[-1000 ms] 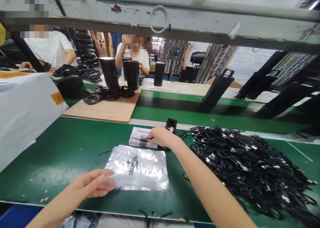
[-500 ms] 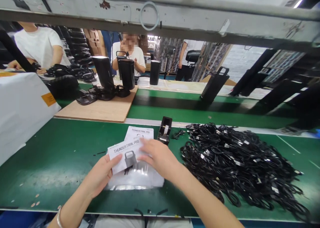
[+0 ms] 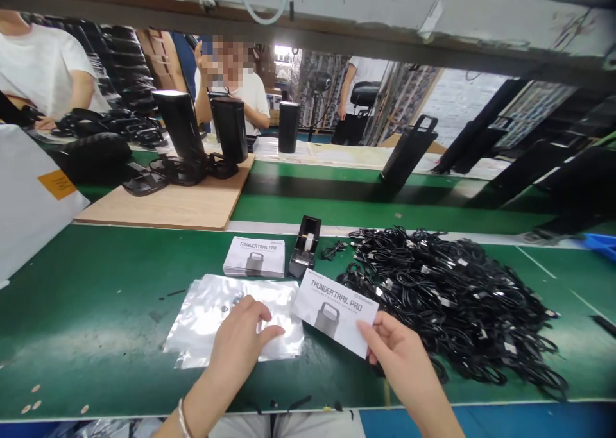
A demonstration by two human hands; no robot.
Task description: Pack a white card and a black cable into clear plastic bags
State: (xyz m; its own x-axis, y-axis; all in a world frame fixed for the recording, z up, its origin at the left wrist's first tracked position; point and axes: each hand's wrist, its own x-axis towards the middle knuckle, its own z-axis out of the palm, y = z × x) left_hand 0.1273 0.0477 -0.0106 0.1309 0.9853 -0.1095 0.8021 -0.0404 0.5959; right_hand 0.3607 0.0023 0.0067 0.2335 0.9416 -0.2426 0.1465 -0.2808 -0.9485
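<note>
Between the thumb and fingers of my right hand (image 3: 397, 348) is a white printed booklet (image 3: 334, 313) marked THUNDER TRAIL PRO, held by its right end and tilted. My left hand (image 3: 245, 335) is over a pile of clear plastic bags (image 3: 202, 316), thumb and fingers apart; whether the fingertips touch the top bag is hard to make out. Behind the bags lies a stack of the same booklets (image 3: 254, 265). A black tape dispenser (image 3: 305, 245) stands just right of that stack. A heap of bundled black cables (image 3: 447, 297) spreads to the right of my right hand.
Black speakers (image 3: 228, 127) and cords stand on a wooden board (image 3: 163, 210) at the back left. Another speaker (image 3: 410, 149) leans on the green belt. A white sack (image 3: 33, 201) is at the left edge. A metal beam (image 3: 337, 27) crosses overhead; co-workers sit beyond.
My left hand has let go of the booklet and moved down over the bags. The booklet is now in my right hand, further right. The whole view has shifted slightly.
</note>
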